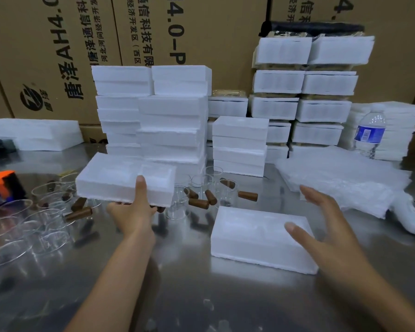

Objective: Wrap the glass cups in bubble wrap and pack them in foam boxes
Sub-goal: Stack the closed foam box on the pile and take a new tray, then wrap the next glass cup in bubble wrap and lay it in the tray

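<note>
- Left hand (132,212) grips a foam lid (125,179), thumb on top, fingers beneath.
- Right hand (326,226), fingers spread and holding nothing, hovers over foam box (254,238).

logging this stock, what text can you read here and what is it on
"唐泽AH4.0": left cardboard carton, printed sideways.
"通信科技有限": middle cardboard carton, sideways, cut off.
"4.0-P": same carton, cut off.
"经济开发区(西区": small line on the same carton, partly legible.
Right cardboard carton: only cut-off fragments.
Water bottle: blue label too blurred to read.
</note>
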### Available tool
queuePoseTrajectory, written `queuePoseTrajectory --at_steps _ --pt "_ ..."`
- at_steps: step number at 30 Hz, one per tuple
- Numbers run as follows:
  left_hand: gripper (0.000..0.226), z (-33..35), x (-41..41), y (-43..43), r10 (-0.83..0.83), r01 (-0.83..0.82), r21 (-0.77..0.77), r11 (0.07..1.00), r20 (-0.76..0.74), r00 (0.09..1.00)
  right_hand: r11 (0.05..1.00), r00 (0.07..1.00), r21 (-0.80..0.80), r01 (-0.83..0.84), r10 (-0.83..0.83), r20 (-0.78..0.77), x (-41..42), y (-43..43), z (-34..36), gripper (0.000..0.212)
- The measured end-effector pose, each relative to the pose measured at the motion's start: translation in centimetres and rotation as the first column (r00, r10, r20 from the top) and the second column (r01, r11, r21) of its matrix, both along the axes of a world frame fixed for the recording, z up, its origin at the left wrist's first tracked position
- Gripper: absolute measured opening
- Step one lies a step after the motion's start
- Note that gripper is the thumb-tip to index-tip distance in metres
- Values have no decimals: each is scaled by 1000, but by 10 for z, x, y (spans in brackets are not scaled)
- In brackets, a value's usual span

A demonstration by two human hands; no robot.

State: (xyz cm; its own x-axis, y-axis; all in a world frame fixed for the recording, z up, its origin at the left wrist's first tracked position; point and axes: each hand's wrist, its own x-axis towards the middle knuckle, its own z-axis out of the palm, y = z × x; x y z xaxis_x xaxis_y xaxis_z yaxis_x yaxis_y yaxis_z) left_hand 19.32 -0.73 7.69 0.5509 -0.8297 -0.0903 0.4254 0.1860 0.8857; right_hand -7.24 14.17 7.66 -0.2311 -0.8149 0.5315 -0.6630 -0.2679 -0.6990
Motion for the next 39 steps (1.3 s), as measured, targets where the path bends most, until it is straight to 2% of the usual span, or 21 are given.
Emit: queuePoseTrajectory --at_steps 3,6,12,15,17,21,24,27,31,35,39 --pt "53 -2 1 -3 -105 105 46 993 -2 994 997 988 -77 -18 6 -152 22 -22 18 38" --pt "53 -6 -2 -4 -182 181 48 982 30 983 995 928 1 -98 92 -360 53 -56 30 20" --pt "22 -9 -2 -5 -233 234 8 972 -39 972 981 811 182 72 49 -583 97 -119 24 26" --pt "23 -8 -3 -5 -229 228 -20 973 -77 970 972 744 202 124 43 -666 102 -135 19 24" --pt "26 -7 -5 -4 -256 251 -49 967 -132 958 966 740 231 120 68 -669 104 -141 17 25" --pt "31 -5 -11 -1 -346 313 -158 936 -275 897 954 833 296 51 123 -540 102 -145 18 21" --pt "33 -4 -12 0 -355 306 -199 931 -294 888 953 919 302 -8 126 -374 96 -143 20 15" --pt "33 -4 -9 -1 -387 331 -218 918 -313 867 962 943 274 -8 98 -317 89 -138 26 23" --pt "34 -3 -9 1 -422 368 -221 903 -309 852 984 995 181 6 13 -102 67 -122 36 25" --pt "29 -2 -11 3 -402 365 -181 913 -251 881 992 980 116 49 -70 186 36 -95 40 27" --pt "26 -4 -8 2 -377 360 -112 926 -231 897 995 887 103 4 -51 459 3 -65 32 22"
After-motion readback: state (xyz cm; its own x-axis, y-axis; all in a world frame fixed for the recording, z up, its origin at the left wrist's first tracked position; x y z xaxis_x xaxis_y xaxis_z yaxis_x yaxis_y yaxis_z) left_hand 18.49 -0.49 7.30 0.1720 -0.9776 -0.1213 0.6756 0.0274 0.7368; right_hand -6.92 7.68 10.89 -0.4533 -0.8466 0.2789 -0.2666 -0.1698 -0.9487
